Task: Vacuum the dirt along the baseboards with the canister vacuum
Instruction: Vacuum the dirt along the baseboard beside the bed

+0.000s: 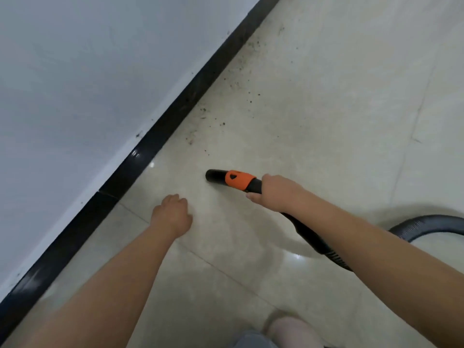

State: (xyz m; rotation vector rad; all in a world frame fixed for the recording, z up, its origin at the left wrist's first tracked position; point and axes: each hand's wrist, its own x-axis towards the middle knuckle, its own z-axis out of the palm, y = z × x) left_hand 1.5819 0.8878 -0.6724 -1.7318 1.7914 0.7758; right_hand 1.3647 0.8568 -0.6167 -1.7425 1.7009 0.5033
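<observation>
Fingers of the right hand (pixel 277 194) wrapped around the black handle of the vacuum hose (pixel 313 237), thumb laid along its near side; fingers of the left hand (pixel 173 213) loosely curled, holding nothing, hovering over or resting on the floor, cannot tell which. White wall (pixel 88 71) fills the upper left of the frame; pale tiled floor (pixel 339 109) takes the right and lower parts. Black baseboard (pixel 160 129) runs diagonally between them, lower left to top centre. Hose curves off the right edge, so the canister itself is out of view. Nozzle (pixel 216 175), black with an orange collar (pixel 238 180), sits at centre frame, its mouth pointing left towards the baseboard, apart from it. Probably held low and near level to bring the opening to the floor line. Dirt (pixel 221 104) lies as dark specks along the baseboard's foot, above the nozzle and trailing to the top centre; the nearest specks are just above the nozzle mouth. Floor by the lower stretch of baseboard looks free of specks; judged partway done. Free hand likely steadies a crouch. Nozzle contact with floor not readable. Bottom edge shows a blurred pale shape and grey cloth, perhaps a foot and trouser leg; unclear.
</observation>
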